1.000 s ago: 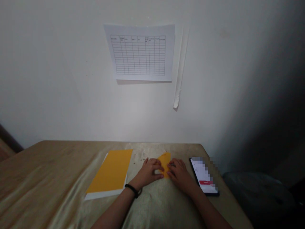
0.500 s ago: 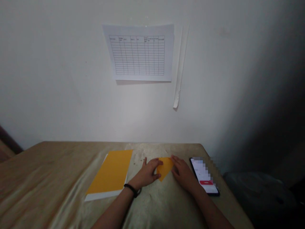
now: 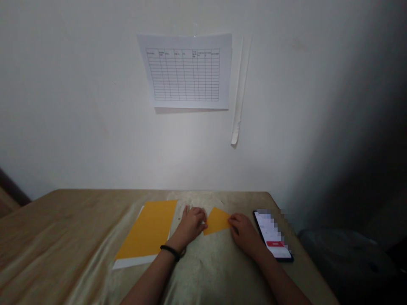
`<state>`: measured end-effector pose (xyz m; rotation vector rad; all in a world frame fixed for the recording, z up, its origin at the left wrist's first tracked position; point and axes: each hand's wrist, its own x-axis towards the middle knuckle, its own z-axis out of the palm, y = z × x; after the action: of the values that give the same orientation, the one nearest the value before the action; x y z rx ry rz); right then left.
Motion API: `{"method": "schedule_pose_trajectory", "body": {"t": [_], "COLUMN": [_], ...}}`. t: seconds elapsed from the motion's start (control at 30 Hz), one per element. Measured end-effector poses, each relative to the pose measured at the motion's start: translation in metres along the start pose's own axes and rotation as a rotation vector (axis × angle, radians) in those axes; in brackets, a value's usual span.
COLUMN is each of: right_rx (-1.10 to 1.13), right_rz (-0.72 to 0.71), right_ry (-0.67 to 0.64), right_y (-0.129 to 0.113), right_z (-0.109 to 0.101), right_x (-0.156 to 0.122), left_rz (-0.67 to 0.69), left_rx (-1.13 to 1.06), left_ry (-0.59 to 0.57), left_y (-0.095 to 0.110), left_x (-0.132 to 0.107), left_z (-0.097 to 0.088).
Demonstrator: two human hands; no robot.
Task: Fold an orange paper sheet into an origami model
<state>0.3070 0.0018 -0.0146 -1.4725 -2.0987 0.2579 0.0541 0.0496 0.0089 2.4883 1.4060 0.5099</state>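
A small piece of folded yellow paper [image 3: 217, 220] lies low over the cloth-covered table between my hands. My left hand [image 3: 193, 223], with a black band at the wrist, pinches its left corner between thumb and fingers. On the other side, my right hand [image 3: 243, 231] grips the right corner with its fingertips. The paper's middle shows fully, while both held corners are partly hidden by fingers.
Left of my arm, a large yellow sheet [image 3: 148, 228] rests on white paper [image 3: 135, 261]. A phone [image 3: 270, 233] with a lit screen lies at the right. Behind the table [image 3: 95, 212], a printed chart [image 3: 187, 76] is fixed to the wall.
The yellow paper has been turned, so its point now faces away at the top. My left hand has shifted slightly left to its left corner; my right hand has moved slightly lower.
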Motion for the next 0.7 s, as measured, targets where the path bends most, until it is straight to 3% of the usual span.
{"method": "schedule_pose_trajectory", "body": {"t": [0.3, 0.7], "right_rx": [0.059, 0.028], "right_rz": [0.005, 0.033], "right_ry": [-0.038, -0.080], "right_y": [0.0010, 0.0045], "right_z": [-0.0076, -0.0075], "right_x": [0.0022, 0.0035], "left_rz": [0.109, 0.107], "left_rx": [-0.027, -0.051], "left_ry": [-0.048, -0.058], "left_y": [-0.0043, -0.0069], "left_x": [-0.0020, -0.0025], "left_z": [-0.0012, 0.0023]}}
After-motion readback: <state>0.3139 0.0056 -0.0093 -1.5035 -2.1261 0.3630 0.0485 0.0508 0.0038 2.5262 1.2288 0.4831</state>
